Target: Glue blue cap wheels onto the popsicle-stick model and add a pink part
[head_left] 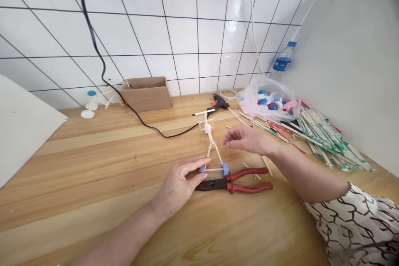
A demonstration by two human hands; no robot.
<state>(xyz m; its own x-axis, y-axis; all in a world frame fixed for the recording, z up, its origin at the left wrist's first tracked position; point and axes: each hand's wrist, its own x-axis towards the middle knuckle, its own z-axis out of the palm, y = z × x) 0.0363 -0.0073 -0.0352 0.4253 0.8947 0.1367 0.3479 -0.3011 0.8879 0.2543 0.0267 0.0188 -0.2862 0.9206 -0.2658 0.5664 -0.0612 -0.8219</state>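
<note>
Left hand [179,178] has its grip closed around the near end of a wheeled stick frame [212,145], with thumb and fingers curving about the blue bottle-cap wheel [202,168] on that side. Right hand [249,139] hovers just right of the frame, its grip partly open, fingers loosely curled and apparently touching nothing. The frame stands on the tabletop [93,183] between both hands, its other blue wheel [225,168] just above red-handled pliers [246,185], which lie beside the left grip. Bare wood runs left of that grip as far as a white board [21,124]. Past the frame lies a black hot glue gun [220,102], its black cable [140,120] trailing left. Right of the right grip sit bundled chopsticks [327,141] and a plastic bag of bottle caps [264,99]. Farther off, a cardboard box [146,93] and a second stick model [99,99] stand against the white tile wall [156,29].
</note>
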